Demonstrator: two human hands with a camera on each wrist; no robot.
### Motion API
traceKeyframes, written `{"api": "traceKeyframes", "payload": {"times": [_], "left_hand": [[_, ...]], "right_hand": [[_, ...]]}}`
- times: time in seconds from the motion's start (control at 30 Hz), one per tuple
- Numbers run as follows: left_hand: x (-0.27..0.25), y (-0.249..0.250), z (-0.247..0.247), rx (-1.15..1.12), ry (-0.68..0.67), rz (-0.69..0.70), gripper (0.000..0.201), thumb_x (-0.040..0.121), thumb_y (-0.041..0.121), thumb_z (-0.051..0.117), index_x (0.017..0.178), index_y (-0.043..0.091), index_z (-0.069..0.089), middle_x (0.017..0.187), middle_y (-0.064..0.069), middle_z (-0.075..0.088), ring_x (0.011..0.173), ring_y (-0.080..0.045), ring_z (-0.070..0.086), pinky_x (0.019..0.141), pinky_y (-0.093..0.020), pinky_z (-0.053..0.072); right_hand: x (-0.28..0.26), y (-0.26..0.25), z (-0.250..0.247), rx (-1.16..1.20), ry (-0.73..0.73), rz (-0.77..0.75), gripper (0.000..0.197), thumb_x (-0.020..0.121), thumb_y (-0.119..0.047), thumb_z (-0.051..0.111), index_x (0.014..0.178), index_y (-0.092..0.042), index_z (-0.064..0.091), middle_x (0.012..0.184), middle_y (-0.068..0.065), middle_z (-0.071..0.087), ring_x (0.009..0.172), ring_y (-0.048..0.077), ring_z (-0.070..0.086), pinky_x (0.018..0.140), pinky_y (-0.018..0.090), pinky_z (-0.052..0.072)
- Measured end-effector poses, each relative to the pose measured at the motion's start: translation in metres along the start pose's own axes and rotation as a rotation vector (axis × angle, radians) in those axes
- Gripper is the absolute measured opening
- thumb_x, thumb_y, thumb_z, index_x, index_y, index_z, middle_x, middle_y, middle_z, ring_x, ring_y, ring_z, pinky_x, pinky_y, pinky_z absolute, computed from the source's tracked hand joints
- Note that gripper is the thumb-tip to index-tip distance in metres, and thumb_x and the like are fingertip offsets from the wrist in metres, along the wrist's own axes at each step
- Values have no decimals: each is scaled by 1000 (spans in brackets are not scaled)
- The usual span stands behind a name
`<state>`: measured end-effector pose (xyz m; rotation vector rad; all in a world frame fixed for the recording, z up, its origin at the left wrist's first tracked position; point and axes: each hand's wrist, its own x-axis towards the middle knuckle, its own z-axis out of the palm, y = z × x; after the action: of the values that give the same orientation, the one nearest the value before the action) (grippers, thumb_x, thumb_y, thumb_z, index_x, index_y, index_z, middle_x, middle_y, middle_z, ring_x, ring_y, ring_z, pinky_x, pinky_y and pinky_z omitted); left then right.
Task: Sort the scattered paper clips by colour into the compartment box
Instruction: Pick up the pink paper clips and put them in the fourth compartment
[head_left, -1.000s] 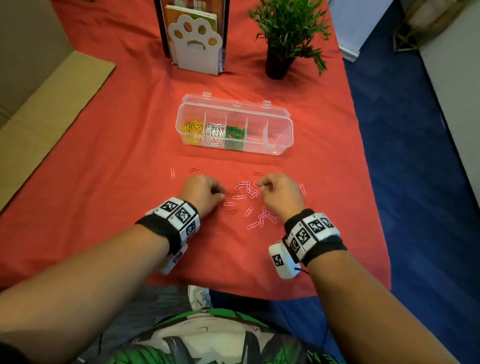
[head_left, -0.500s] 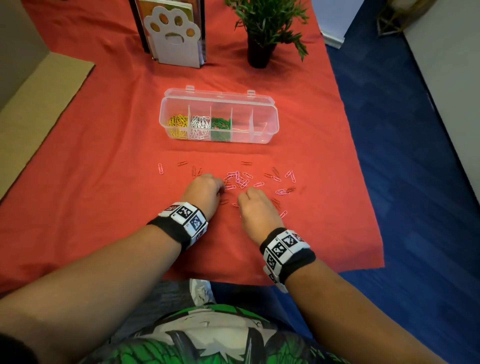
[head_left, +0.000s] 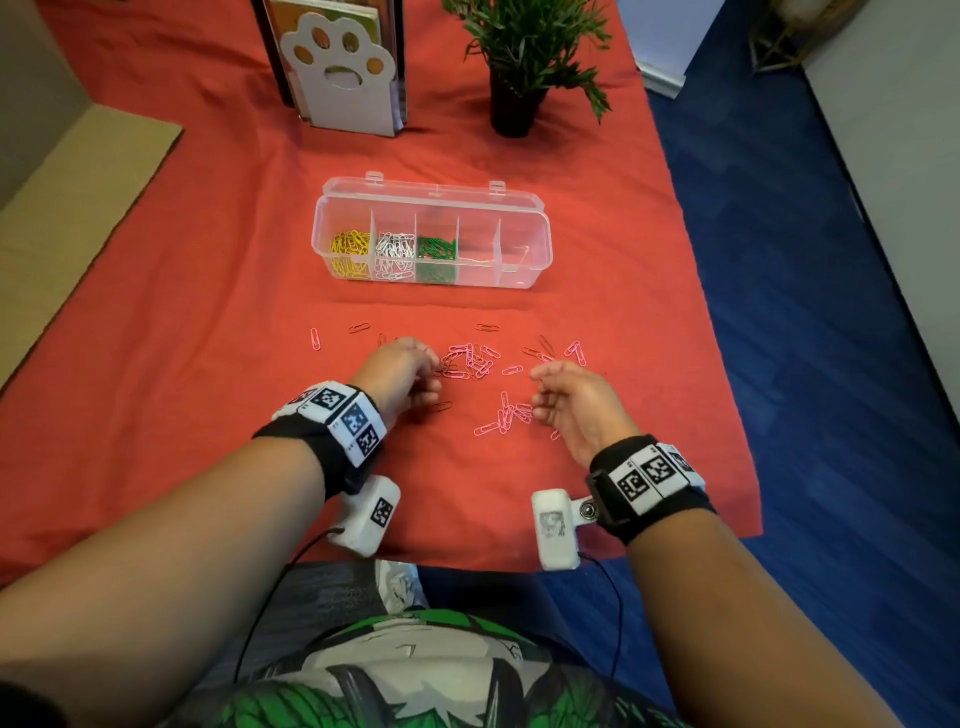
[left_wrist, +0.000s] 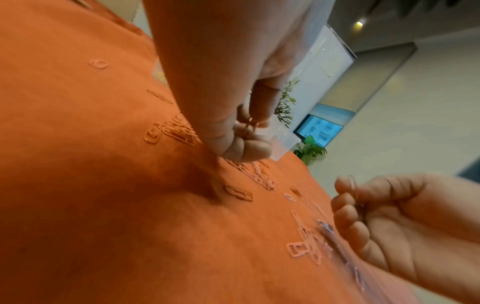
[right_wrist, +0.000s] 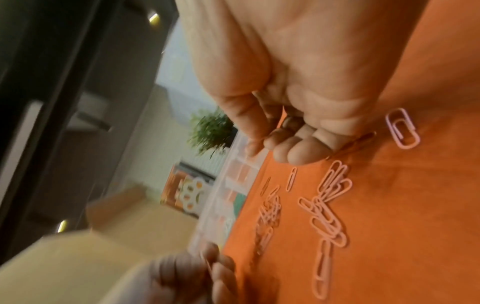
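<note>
No legible text, brand or number was found; the wristbands (head_left: 345, 415) bore only black-and-white square marker codes.

Motion blur smears the right hand (left_wrist: 405, 222) and its contents.

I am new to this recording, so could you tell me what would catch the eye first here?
The clear compartment box on the red cloth stands out, its three left compartments holding yellow, white and green clips. Nearer, pink clips lie scattered between the left hand, which pinches a few, and the right hand.
</note>
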<state>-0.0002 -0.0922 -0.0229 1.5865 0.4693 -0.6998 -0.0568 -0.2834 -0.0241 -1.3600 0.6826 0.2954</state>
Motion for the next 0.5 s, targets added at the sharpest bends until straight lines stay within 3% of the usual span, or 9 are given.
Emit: {"api": "traceKeyframes", "payload": {"times": [0.1,0.2,0.27,0.33,0.4,0.5], "left_hand": [[0,3,4,-38,-22,-24,28,78,-4,31,65,14,47,63,-3,43,52,-15,42,41,-15,42],[6,-4,9,178,6,92,21,84,10,50,67,18,58,58,-2,47,51,-16,45,52,-24,42],[8,-9,10,543,37,279,10,84,21,60,78,20,68,68,1,58,65,-18,54,69,-28,46],[9,-15,11,918,106,426,17,84,24,61,97,20,72,88,-5,61,84,-23,58,81,-28,46],[10,-19,11,1075,139,502,25,84,25,60,107,22,69,101,-11,59,97,-29,58,87,-32,48],[10,-22,14,1105,140,566,26,85,20,59,109,18,67,102,-12,57,97,-30,58,85,-33,46]], "right_hand": [[-5,-1,-2,191,-22,65,23,87,-2,34,75,-9,52,69,4,48,61,16,50,53,23,43],[-5,5,2,49,-14,60,19,88,1,41,79,-11,53,69,2,46,58,13,46,52,23,41],[-2,10,5,-206,29,26,21,85,2,46,79,-16,55,68,0,49,58,12,46,52,23,38],[4,17,5,-584,88,-70,18,83,-6,51,76,-21,57,75,0,59,67,15,52,61,24,41],[5,23,6,-929,110,-154,4,81,-17,56,84,-19,58,95,9,62,84,21,56,78,25,45],[1,34,11,-1256,150,-287,37,82,-35,60,106,-8,54,112,17,51,105,32,50,95,38,45]]}}
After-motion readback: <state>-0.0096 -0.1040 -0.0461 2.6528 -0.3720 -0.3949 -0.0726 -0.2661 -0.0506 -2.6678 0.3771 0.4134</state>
